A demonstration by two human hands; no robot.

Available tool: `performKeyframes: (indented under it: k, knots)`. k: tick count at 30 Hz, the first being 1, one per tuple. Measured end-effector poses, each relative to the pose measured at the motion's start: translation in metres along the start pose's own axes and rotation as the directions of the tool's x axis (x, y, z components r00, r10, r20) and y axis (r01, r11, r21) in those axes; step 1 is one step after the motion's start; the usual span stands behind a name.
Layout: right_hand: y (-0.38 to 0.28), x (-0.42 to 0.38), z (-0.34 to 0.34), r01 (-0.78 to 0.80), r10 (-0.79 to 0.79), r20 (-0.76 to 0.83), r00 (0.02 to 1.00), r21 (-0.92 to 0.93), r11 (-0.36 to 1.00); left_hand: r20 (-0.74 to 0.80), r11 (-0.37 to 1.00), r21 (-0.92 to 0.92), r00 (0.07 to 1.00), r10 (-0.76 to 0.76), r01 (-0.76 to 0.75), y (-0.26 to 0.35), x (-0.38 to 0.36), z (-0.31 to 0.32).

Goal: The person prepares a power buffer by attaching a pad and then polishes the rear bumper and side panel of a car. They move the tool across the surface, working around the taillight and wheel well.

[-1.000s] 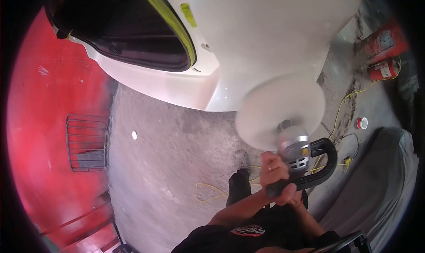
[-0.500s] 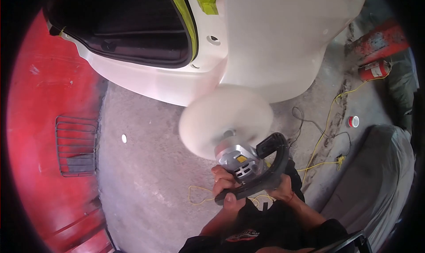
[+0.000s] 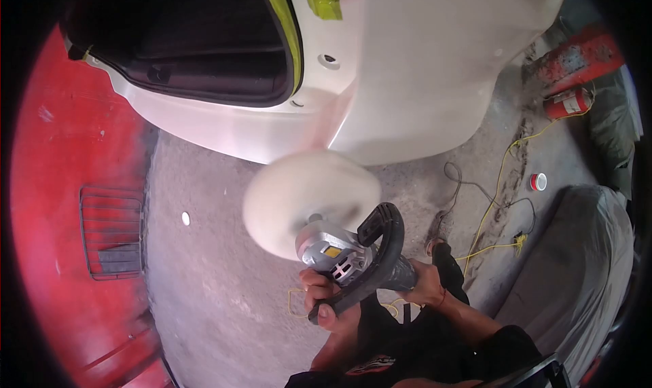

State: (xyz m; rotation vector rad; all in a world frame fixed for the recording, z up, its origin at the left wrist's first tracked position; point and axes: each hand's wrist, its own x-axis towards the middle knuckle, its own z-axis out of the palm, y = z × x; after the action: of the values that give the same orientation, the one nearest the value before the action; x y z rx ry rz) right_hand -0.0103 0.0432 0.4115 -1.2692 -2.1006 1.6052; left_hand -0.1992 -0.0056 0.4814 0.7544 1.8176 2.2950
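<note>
A silver and black polisher [image 3: 339, 253] is held in both hands in the lower middle. Its round cream pad [image 3: 305, 198] is blurred and sits at the lower edge of a white car body [image 3: 407, 82]. My left hand [image 3: 326, 301] wraps round the left end of the black loop handle [image 3: 387, 252]. My right hand [image 3: 426, 284] grips the polisher's rear body, on the right. Above the pad, the car has a dark opening [image 3: 190, 42] edged with yellow-green tape [image 3: 284, 21].
A red wall [image 3: 54, 184] with a wire rack [image 3: 112, 232] stands left. Yellow cord [image 3: 492, 205] and dark cable [image 3: 462, 182] cross the floor at right, near a small tin [image 3: 538, 181]. A covered grey object [image 3: 577, 252] and red cylinder [image 3: 567, 104] are also at right.
The polisher and its pad have moved left along the car's lower edge, and both hands have moved with it. More of the polisher's rear body and a foot on the right now show.
</note>
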Motion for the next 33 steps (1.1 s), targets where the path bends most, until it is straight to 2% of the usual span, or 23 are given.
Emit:
performKeyframes:
  k: [2, 5, 7, 9, 11, 13, 14, 15, 16, 18, 19, 21, 24, 25, 26, 29, 33]
  knots:
    - [-0.001, 0.0, 0.001, 0.003, -0.001, -0.049, 0.999, 0.031, 1.0, 0.008, 1.0, 0.017, 1.0, 0.016, -0.016, 0.003, 0.004, 0.007]
    - [0.003, -0.008, -0.001, -0.021, 0.031, -0.122, 0.992, 0.081, 0.997, 0.134, 0.996, -0.077, 0.991, -0.029, 0.04, 0.01, 0.005, 0.021]
    - [0.012, -0.013, -0.007, -0.035, 0.051, -0.15, 0.987, 0.112, 0.993, 0.209, 0.996, -0.092, 0.978, 0.017, 0.002, 0.008, 0.0, 0.037]
    - [0.017, -0.015, -0.018, 0.017, 0.003, -0.179, 0.984, 0.113, 0.993, 0.217, 0.994, -0.108, 0.975, 0.056, -0.033, 0.01, -0.003, 0.059]
    - [0.016, -0.016, -0.032, 0.003, 0.03, -0.197, 0.98, 0.163, 0.987, 0.241, 0.99, -0.137, 0.968, 0.066, -0.034, 0.01, -0.004, 0.074]
    - [0.019, -0.013, -0.047, 0.016, 0.006, -0.242, 0.97, 0.087, 0.996, 0.267, 0.985, -0.16, 0.958, 0.102, -0.06, 0.01, -0.001, 0.088]
    - [0.018, -0.011, -0.054, 0.046, -0.026, -0.317, 0.948, 0.053, 0.998, 0.27, 0.98, -0.2, 0.96, 0.08, -0.026, 0.012, 0.0, 0.096]
    - [0.025, -0.009, -0.058, 0.069, -0.048, -0.326, 0.944, 0.052, 0.996, 0.274, 0.971, -0.238, 0.96, 0.059, 0.008, 0.013, 0.002, 0.102]
    - [0.035, -0.01, -0.062, 0.102, -0.111, -0.357, 0.928, -0.044, 0.994, 0.316, 0.969, -0.245, 0.948, 0.048, 0.032, 0.013, 0.003, 0.103]
    - [0.038, -0.002, -0.074, 0.158, -0.221, -0.41, 0.885, -0.183, 0.97, 0.303, 0.951, -0.31, 0.948, 0.094, 0.005, 0.014, 0.004, 0.117]
    - [0.037, 0.004, -0.08, 0.175, -0.239, -0.412, 0.879, -0.188, 0.967, 0.291, 0.932, -0.363, 0.95, 0.111, 0.002, 0.014, 0.002, 0.125]
    - [0.036, 0.013, -0.089, 0.254, -0.272, -0.524, 0.807, -0.107, 0.961, 0.275, 0.908, -0.418, 0.949, 0.155, -0.027, 0.015, 0.003, 0.138]
    - [0.044, 0.019, -0.103, 0.244, -0.319, -0.483, 0.816, -0.213, 0.946, 0.252, 0.893, -0.447, 0.95, 0.184, -0.054, 0.019, 0.006, 0.148]
    - [0.04, 0.021, -0.107, 0.237, -0.329, -0.453, 0.829, -0.249, 0.939, 0.202, 0.892, -0.435, 0.953, 0.227, -0.121, 0.022, 0.008, 0.15]
    - [0.035, 0.024, -0.11, 0.247, -0.339, -0.453, 0.825, -0.251, 0.936, 0.151, 0.89, -0.417, 0.951, 0.269, -0.185, 0.025, 0.01, 0.152]
    - [0.018, 0.031, -0.114, 0.297, -0.364, -0.457, 0.812, -0.213, 0.931, 0.113, 0.875, -0.429, 0.948, 0.297, -0.223, 0.038, 0.018, 0.155]
    - [-0.004, 0.036, -0.117, 0.357, -0.387, -0.464, 0.797, -0.155, 0.921, 0.18, 0.914, -0.346, 0.941, 0.285, -0.211, 0.071, 0.027, 0.158]
